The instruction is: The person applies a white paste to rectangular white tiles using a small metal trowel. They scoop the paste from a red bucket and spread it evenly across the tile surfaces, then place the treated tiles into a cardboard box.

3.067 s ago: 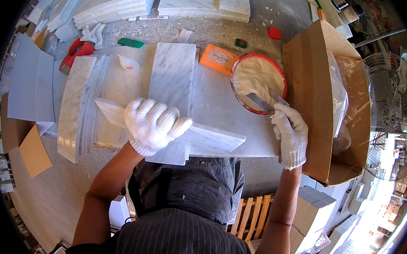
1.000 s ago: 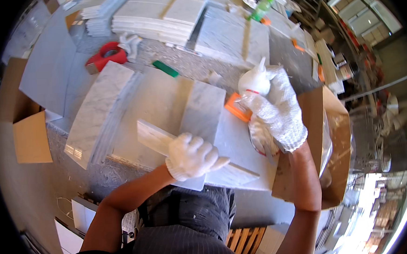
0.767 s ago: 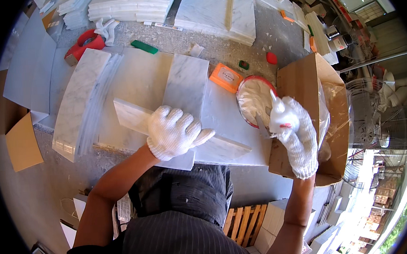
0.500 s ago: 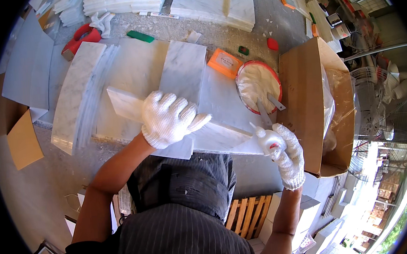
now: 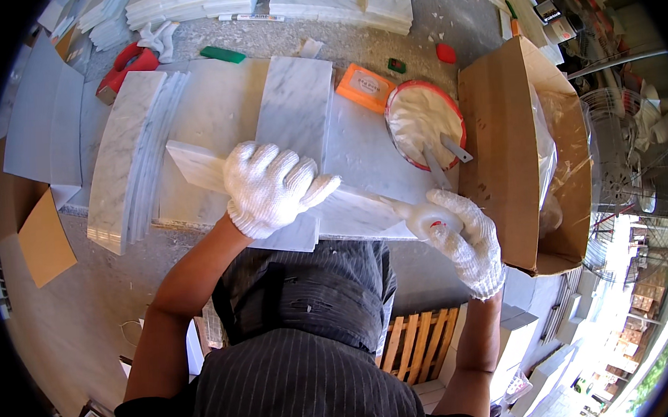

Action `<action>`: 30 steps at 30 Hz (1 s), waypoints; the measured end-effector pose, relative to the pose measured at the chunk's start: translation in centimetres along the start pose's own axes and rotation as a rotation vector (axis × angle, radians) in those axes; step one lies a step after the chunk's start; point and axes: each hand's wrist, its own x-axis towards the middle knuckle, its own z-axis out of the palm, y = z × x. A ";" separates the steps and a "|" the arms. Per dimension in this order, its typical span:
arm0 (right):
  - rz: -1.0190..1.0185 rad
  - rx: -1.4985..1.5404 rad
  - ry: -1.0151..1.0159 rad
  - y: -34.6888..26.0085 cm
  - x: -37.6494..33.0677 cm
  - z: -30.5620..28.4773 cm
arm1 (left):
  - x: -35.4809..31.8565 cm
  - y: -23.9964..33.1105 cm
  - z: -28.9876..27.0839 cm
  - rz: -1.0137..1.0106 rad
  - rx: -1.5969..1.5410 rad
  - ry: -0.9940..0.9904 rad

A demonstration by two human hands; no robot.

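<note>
In my left hand (image 5: 267, 183), which wears a white knitted glove, a long marble strip (image 5: 195, 166) is gripped near its middle. The strip slants down to the right across the worktop's near edge. My right hand (image 5: 470, 238), gloved too, is wrapped round a small white squeeze bottle (image 5: 434, 222). The bottle's nozzle points left at the right end of the strip; whether it touches cannot be made out. Beyond the right hand stands a red-rimmed tub (image 5: 463, 128) of whitish paste, with a putty knife (image 5: 436, 169) and another blade resting in it.
A row of marble pieces (image 5: 124, 156) leans at the left, and a stack of marble tiles (image 5: 297, 104) lies beyond my left hand. An orange box (image 5: 363, 89) touches the tub. A cardboard box (image 5: 499, 160) bounds the right; a red tape dispenser (image 5: 120, 69) sits far left.
My right hand has tilted the bottle over to the left, its nozzle now along the strip's right end. The left hand keeps its grip; the whole view has shifted slightly.
</note>
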 end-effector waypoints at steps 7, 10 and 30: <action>0.015 -0.002 -0.016 -0.2 0.0 0.2 | 0.2 0.1 -0.1 -0.007 -0.008 0.015; -0.007 0.002 -0.024 0.1 0.2 0.3 | 0.3 0.1 -0.2 -0.017 -0.008 0.014; -0.027 -0.066 -0.040 -0.5 0.5 0.4 | 0.1 0.1 -0.5 -0.038 -0.020 -0.046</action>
